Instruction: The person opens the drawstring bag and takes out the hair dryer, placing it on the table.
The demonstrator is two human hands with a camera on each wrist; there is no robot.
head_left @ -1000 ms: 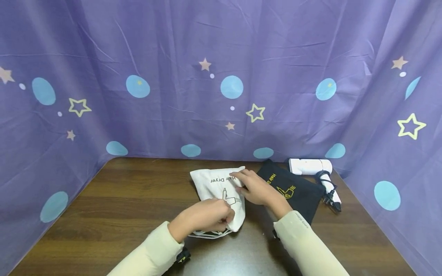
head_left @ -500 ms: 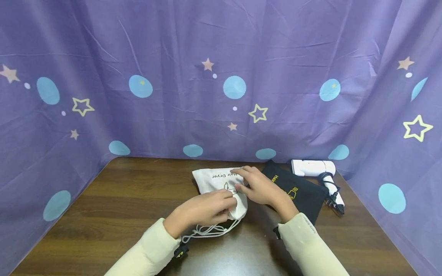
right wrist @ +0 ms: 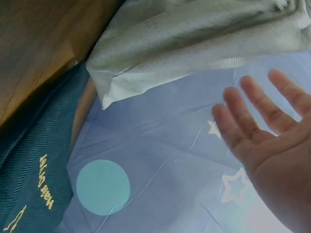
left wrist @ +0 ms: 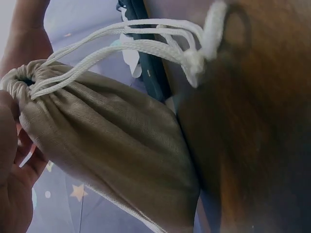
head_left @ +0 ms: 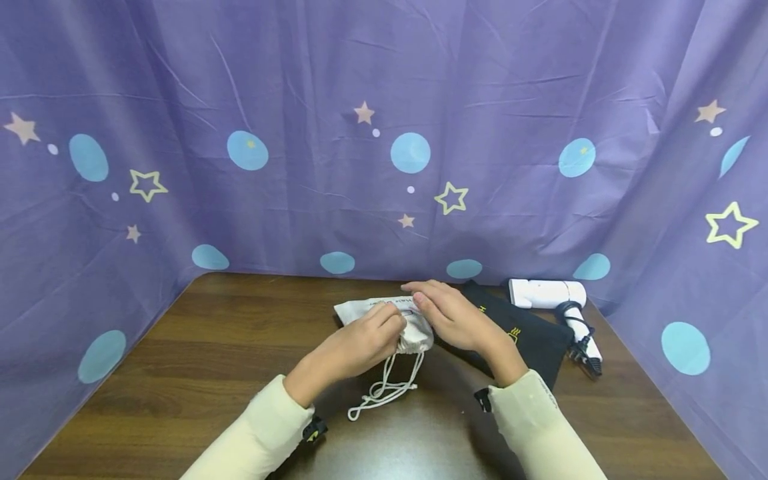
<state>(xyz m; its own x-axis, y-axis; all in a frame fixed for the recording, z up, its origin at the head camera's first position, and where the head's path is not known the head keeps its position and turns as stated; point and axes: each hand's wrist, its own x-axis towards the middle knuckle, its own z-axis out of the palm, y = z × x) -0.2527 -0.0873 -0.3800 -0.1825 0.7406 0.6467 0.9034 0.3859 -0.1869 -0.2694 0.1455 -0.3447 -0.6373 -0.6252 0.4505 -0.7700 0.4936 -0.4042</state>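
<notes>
A white drawstring bag (head_left: 355, 309) with "Hair Dryer" lettering stands partly raised off the table, its cords (head_left: 387, 390) hanging toward the near side. My left hand (head_left: 363, 340) grips the bag by its gathered mouth. In the left wrist view the puckered opening (left wrist: 22, 85) shows beside the fingers, with knotted cord ends dangling. My right hand (head_left: 459, 317) is close at the bag's right side, fingers straight. The right wrist view has that palm (right wrist: 279, 150) spread beside the bag's cloth (right wrist: 160, 63).
A black "Hair Dryer" bag (head_left: 534, 340) lies flat on the wooden table (head_left: 228, 360), partly under the right forearm. Right of it rests a white hair dryer (head_left: 546, 293) with its black cord wound on the handle. A purple curtain (head_left: 336, 167) encloses the table.
My left hand has lifted the near, gathered end of the white bag up and away from me, so its cords now dangle. My right hand's fingers have straightened beside the bag.
</notes>
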